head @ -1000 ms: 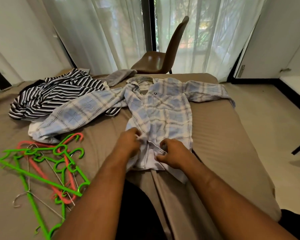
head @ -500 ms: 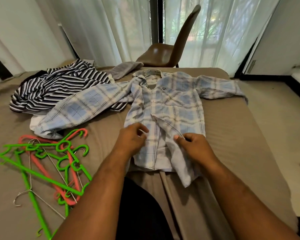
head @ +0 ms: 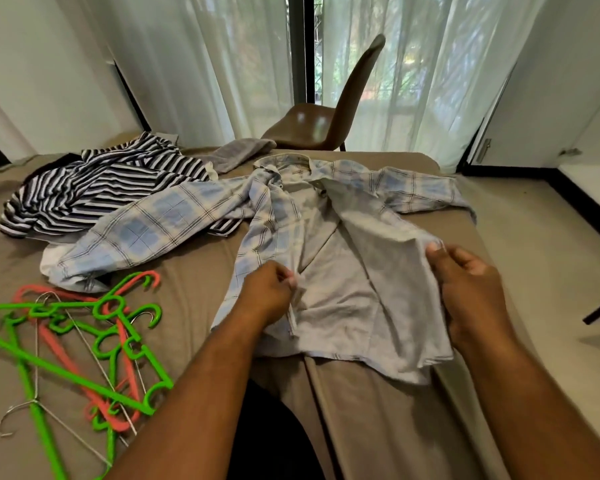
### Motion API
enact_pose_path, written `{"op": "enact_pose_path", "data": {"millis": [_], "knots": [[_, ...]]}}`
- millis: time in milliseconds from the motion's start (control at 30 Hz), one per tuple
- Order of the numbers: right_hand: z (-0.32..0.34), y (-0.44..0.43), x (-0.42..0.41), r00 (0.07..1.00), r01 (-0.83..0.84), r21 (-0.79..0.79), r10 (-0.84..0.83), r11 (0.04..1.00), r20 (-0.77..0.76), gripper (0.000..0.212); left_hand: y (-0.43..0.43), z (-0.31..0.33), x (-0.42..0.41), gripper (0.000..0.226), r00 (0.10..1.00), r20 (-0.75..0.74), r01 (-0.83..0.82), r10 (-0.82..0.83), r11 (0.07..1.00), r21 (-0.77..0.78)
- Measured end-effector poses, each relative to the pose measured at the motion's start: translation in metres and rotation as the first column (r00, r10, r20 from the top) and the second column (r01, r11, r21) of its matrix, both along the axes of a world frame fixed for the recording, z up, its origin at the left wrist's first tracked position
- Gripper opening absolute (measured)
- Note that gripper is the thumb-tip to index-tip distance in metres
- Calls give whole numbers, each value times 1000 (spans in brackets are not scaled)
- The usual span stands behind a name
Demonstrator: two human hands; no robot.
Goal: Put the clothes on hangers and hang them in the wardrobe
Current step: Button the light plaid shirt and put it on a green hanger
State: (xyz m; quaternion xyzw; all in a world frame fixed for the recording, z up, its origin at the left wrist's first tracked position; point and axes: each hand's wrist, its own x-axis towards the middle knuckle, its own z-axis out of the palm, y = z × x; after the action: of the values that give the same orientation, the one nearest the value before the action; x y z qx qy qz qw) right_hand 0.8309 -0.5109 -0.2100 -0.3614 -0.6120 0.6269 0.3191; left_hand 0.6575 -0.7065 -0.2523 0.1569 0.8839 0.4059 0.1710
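Green and coral hangers (head: pixel 73 344) lie at eight o'clock on the bed (head: pixel 194 292). No writing is legible. Centre, the plaid shirt (head: pixel 326 271), closed a second ago, now lies open: left hand (head: pixel 267 296) pinches one front edge, right hand (head: pixel 471 292) pinches the other.

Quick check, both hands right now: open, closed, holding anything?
Left hand: closed, pinching the left front edge of the plaid shirt.
Right hand: closed, gripping the shirt's other front panel, pulled open to the right.
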Motion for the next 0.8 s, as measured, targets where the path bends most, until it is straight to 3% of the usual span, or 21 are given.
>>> {"op": "enact_pose_path", "data": {"millis": [67,100,167,233,300,333,433,533,633,700,767,800], "knots": [[4,-9,4,998,65,420,-67,905,-9,12,-8,20,15,5,976,216,-48,-21,949,311],[5,-18,1,999,39,587,-49,809,2,5,-11,24,20,5,957,284,-43,-63,935,352],[-8,-33,-12,973,-210,756,58,619,223,14,-15,22,26,9,932,340,27,-121,963,268],[-36,-43,-26,792,-584,578,245,570,559,26,-17,13,28,11,903,388,153,-183,982,107],[-62,-52,-29,603,-754,309,425,580,675,34,-20,9,26,8,880,436,211,-190,978,1],[-71,-55,-27,568,-776,257,461,576,682,38,-23,7,24,7,888,426,218,-176,975,-51],[-83,-55,-21,608,-743,258,462,617,645,36,-26,5,22,10,934,329,208,-138,960,-188],[-83,-48,-19,694,-642,193,454,742,559,24,-22,0,20,16,983,172,97,-57,967,-236],[-73,-48,-19,791,-524,-94,524,847,315,31,-14,2,18,14,997,-70,14,-27,984,-178],[-70,-48,-19,835,-472,-222,513,853,198,31,-6,4,20,9,982,-154,89,-110,986,-138],[-71,-50,-20,839,-459,-172,489,872,238,22,5,-1,23,7,967,-149,180,-208,966,-185],[-73,-51,-20,809,-494,-39,476,868,346,14,10,-5,24,7,962,-130,200,-240,944,-262]]}}
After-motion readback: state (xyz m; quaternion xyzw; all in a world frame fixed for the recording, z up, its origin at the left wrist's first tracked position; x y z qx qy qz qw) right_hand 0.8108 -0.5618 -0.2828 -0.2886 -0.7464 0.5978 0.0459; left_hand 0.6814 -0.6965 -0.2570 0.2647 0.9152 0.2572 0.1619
